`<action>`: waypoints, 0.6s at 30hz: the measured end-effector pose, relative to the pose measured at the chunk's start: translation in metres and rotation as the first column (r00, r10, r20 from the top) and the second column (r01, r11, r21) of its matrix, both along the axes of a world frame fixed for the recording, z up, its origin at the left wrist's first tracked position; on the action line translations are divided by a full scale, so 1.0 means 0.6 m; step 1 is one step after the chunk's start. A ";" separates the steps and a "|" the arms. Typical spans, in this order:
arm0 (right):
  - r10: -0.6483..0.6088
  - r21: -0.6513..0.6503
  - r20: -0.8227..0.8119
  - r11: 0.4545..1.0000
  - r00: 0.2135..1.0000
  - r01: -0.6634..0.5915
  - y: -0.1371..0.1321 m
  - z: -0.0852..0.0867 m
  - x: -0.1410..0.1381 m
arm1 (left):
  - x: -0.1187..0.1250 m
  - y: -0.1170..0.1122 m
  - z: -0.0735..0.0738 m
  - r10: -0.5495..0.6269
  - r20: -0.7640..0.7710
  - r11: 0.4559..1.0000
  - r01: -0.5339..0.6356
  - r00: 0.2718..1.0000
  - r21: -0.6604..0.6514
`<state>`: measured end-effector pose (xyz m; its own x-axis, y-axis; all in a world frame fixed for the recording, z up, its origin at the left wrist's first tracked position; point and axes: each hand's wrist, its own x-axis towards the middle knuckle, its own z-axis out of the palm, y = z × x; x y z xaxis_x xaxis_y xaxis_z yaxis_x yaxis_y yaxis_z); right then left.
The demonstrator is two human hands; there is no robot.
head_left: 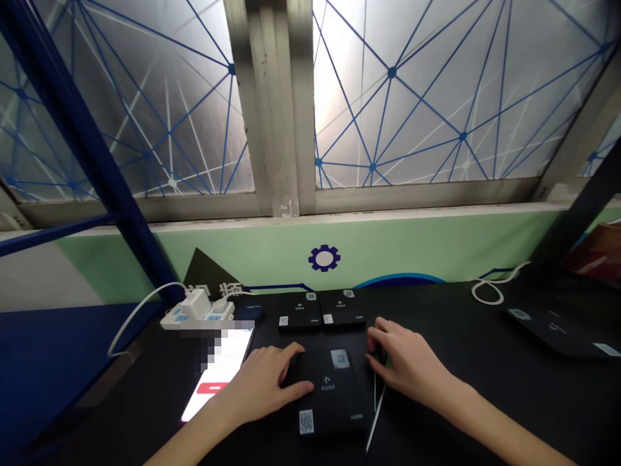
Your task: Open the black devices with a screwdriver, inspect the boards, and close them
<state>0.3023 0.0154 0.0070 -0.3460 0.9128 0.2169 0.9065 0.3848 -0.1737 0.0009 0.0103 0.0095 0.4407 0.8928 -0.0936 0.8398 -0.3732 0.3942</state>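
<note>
A flat black box, marked HDMI and bearing a QR label and a silvery sticker, lies before me on the black table. My left hand grips its left side, thumb over the top edge and index finger at the far left corner. Just right of the box, my right hand has its fingers curled round the black-and-green handle of what looks like a screwdriver. Its thin pale shaft slants down toward me. Most of the handle is hidden by the fingers.
Two similar black boxes stand side by side at the back. A lit phone lies left, with a white power strip and charger behind it. A curved black panel and a white cable are at right.
</note>
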 end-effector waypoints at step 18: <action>0.279 -0.210 -0.053 0.936 0.959 -0.284 -0.001 0.031 0.026 | 0.003 -0.001 0.001 -0.002 0.004 1.000 0.002 1.000 0.006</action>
<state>0.3178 0.0150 0.0253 -0.5926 0.8046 0.0382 0.7616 0.5750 -0.2990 0.0028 0.0098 0.0103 0.4425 0.8926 -0.0866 0.8375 -0.3768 0.3956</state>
